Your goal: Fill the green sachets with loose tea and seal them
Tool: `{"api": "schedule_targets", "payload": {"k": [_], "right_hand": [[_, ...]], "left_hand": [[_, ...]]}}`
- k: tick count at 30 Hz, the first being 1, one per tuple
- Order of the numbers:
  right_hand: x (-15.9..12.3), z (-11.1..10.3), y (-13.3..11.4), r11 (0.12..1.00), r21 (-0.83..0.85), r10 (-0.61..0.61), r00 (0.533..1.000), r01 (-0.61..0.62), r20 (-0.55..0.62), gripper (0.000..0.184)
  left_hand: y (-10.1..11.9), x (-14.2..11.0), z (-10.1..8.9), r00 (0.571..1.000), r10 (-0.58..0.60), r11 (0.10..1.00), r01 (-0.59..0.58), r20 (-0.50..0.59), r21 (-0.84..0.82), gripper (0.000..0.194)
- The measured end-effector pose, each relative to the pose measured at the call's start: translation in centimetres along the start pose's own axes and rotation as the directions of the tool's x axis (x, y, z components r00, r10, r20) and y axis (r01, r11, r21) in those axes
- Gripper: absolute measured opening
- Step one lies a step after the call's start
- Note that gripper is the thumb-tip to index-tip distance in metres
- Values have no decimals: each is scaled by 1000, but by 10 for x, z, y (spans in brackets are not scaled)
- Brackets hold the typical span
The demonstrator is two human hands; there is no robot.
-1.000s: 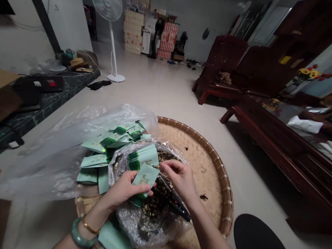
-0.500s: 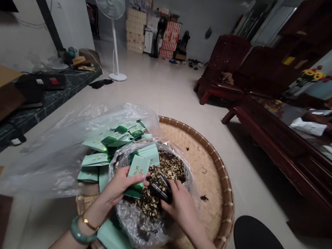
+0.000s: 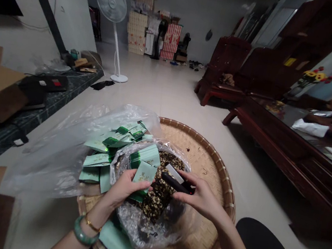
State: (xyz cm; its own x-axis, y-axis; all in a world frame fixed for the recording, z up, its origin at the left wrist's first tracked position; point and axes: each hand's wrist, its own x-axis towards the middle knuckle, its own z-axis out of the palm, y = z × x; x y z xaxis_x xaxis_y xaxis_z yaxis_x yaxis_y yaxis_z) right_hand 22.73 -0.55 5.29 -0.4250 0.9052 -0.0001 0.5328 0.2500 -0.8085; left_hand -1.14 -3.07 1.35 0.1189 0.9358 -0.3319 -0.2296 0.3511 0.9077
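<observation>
- Holding: left hand (image 3: pixel 126 184), fingers pinching one pale-green sachet (image 3: pixel 145 175), over the bag's mouth.
- Right hand (image 3: pixel 201 194), 3 o'clock of the sachet: fingers curled round a black handheld tool (image 3: pixel 177 184), tip just apart from the sachet.
- Plastic bag (image 3: pixel 146 240), open, with loose dried mix (image 3: pixel 155 201), on woven tray (image 3: pixel 204 228).
- Sachet stack (image 3: pixel 148 155), 12 o'clock, just behind the held sachet.
- Sachet heap (image 3: pixel 96 159), 10 o'clock.
- Risk, judged: a loosening pinch could drop the sachet into the mix; a careless tool swing could knock the stack.
- Changed since half a second ago: tool farther towards 3 o'clock, pale part showing; sachet slightly rightward.
</observation>
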Motion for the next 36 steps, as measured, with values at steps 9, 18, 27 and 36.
{"api": "schedule_targets", "payload": {"k": [9, 18, 27, 36], "right_hand": [[22, 16, -31, 998, 46, -58, 990, 52, 127, 40], [24, 21, -28, 998, 56, -41, 994, 35, 100, 23], [35, -4, -15, 970, 192, 147, 988, -151, 35, 53], [36, 15, -16, 999, 22, 32, 992, -35, 124, 30]], "left_hand": [[-2, -2, 12, 995, 87, 968, -98, 57, 231, 27], [-7, -4, 14, 998, -42, 981, 32, 50, 190, 33], [-4, -2, 13, 992, -89, 995, 85, 84, 51, 46], [-5, 6, 16, 996, -76, 996, 74, 42, 57, 42]]}}
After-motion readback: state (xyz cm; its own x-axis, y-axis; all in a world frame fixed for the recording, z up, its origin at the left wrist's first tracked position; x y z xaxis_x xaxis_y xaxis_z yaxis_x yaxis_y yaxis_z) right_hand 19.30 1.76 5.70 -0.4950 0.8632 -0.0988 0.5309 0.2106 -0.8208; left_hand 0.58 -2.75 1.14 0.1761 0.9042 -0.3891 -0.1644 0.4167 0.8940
